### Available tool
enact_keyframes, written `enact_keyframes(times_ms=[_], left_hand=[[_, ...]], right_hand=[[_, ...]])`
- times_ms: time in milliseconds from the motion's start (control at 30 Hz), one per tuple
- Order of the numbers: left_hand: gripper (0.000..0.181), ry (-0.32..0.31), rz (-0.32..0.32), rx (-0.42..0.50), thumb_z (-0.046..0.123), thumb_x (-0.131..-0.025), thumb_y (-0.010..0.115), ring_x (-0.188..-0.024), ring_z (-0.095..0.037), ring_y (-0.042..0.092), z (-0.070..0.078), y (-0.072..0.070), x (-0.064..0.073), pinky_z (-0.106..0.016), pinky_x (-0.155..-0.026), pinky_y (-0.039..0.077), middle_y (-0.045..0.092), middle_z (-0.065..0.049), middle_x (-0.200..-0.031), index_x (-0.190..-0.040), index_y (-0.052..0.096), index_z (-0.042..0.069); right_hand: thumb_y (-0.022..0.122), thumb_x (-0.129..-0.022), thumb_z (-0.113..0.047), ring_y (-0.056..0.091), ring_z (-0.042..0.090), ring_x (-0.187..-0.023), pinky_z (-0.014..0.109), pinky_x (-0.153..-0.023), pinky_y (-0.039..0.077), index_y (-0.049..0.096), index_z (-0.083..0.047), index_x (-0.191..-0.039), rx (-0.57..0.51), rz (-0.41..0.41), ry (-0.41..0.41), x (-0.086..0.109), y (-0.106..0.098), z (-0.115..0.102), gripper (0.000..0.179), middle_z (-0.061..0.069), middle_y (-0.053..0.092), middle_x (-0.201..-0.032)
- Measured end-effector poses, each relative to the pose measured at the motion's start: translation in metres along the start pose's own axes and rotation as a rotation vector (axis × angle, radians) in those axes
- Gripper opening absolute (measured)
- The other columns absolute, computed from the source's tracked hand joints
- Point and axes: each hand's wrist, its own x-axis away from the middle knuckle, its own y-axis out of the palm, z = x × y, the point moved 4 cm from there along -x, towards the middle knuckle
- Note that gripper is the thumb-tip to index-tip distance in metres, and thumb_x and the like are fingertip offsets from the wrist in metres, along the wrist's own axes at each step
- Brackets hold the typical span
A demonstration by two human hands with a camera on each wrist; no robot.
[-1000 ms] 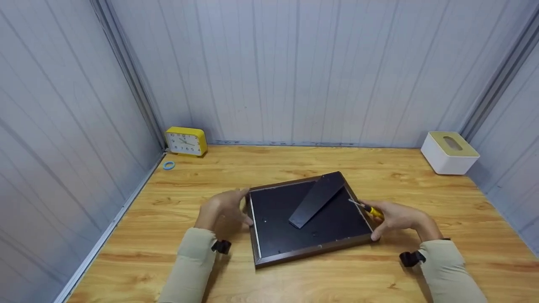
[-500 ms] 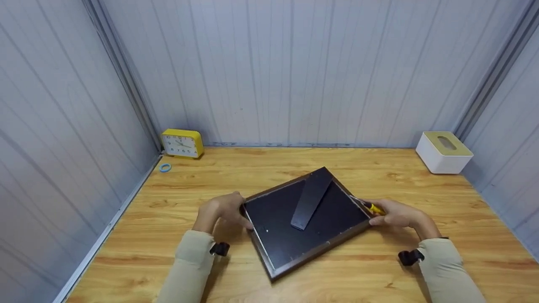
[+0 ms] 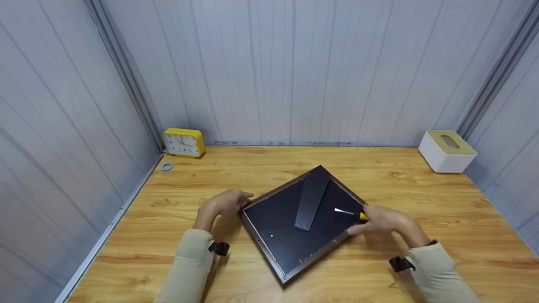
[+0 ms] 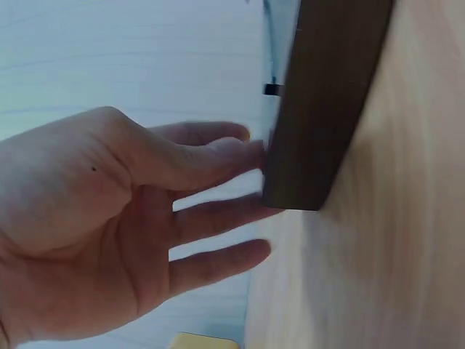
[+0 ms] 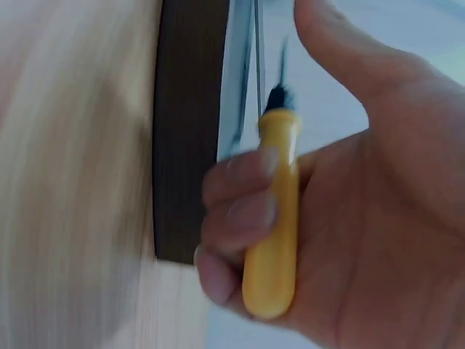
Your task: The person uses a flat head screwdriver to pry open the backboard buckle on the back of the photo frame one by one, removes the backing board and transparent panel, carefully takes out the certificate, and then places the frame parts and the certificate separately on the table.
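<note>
A dark brown picture frame point(image 3: 263, 249) lies back side up on the table, turned so one corner points toward me. Its black stand leg point(image 3: 311, 202) slants across the back panel. At the frame's left corner, my left hand point(image 3: 221, 205) has its fingers extended; the left wrist view shows thumb and fingertips right at the frame's edge. My right hand point(image 3: 381, 221) is at the right side, its lower fingers curled round the yellow handle of a screwdriver point(image 5: 270, 240). The metal blade points left over the back panel, and the thumb point(image 5: 334, 43) is raised away from the handle.
A yellow clock point(image 3: 184, 143) stands at the back left, with a small blue ring point(image 3: 166, 166) before it. A white tissue box point(image 3: 448, 158) with a wood-coloured lid is at the back right. Panelled walls enclose the wooden table point(image 3: 421, 189).
The frame has turned counterclockwise, its near corner swinging right and its far corner left. My right hand has shifted left, with the screwdriver now over the panel. The left hand's fingers have straightened.
</note>
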Motion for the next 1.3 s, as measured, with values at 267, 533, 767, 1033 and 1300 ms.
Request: enact_keyframes(times_ms=[267, 533, 767, 1033, 1300], left_hand=[[0.051, 0.043, -0.075, 0.056, -0.005, -0.083, 0.077, -0.095, -0.02, 0.072, 0.005, 0.006, 0.005, -0.038, -0.085, 0.057, 0.075, -0.009, -0.105, -0.132, 0.065, 0.003], [0.105, 0.032, -0.237, 0.056, 0.009, -0.074, 0.088, -0.089, -0.014, 0.069, 0.023, 0.021, 0.004, -0.04, -0.089, 0.054, 0.073, -0.001, -0.092, -0.159, 0.027, 0.014], [0.105, 0.087, -0.203, 0.151, 0.009, -0.085, 0.079, -0.098, -0.018, 0.066, 0.019, 0.022, -0.003, -0.043, -0.098, 0.049, 0.069, -0.003, -0.105, -0.162, 0.008, 0.014], [0.131, -0.013, -0.3, 0.121, 0.017, -0.072, 0.091, -0.101, -0.015, 0.065, 0.039, 0.039, -0.004, -0.042, -0.106, 0.042, 0.071, -0.01, -0.111, -0.161, -0.005, 0.013], [0.135, 0.009, -0.197, 0.084, 0.024, -0.07, 0.093, -0.124, -0.029, 0.056, 0.041, 0.032, -0.006, -0.043, -0.109, 0.038, 0.059, -0.021, -0.135, -0.161, -0.006, 0.009]], right_hand=[[0.088, -0.071, -0.05, 0.06, 0.042, -0.105, 0.047, -0.089, 0.051, 0.042, 0.024, -0.13, -0.07, 0.135, 0.052, -0.016, 0.008, 0.007, 0.106, 0.035, 0.059, -0.114], [0.078, -0.088, -0.039, 0.044, 0.047, -0.129, 0.056, -0.103, 0.041, 0.017, 0.023, -0.147, -0.149, 0.171, -0.051, -0.024, 0.003, 0.021, 0.105, 0.043, 0.039, -0.141], [0.089, -0.072, -0.047, 0.058, 0.031, -0.09, 0.043, -0.082, 0.05, 0.005, 0.026, -0.146, -0.1, 0.02, -0.097, -0.013, 0.018, -0.003, 0.133, 0.044, 0.05, -0.127], [0.092, -0.072, -0.034, 0.037, 0.044, -0.136, 0.055, -0.11, 0.032, -0.003, 0.019, -0.15, -0.136, 0.005, -0.159, -0.018, 0.021, 0.002, 0.133, 0.043, 0.019, -0.152], [0.092, -0.071, -0.031, 0.017, 0.05, -0.144, 0.059, -0.114, 0.021, -0.005, 0.015, -0.152, -0.157, -0.062, -0.26, -0.016, 0.019, 0.011, 0.135, 0.041, 0.009, -0.156]])
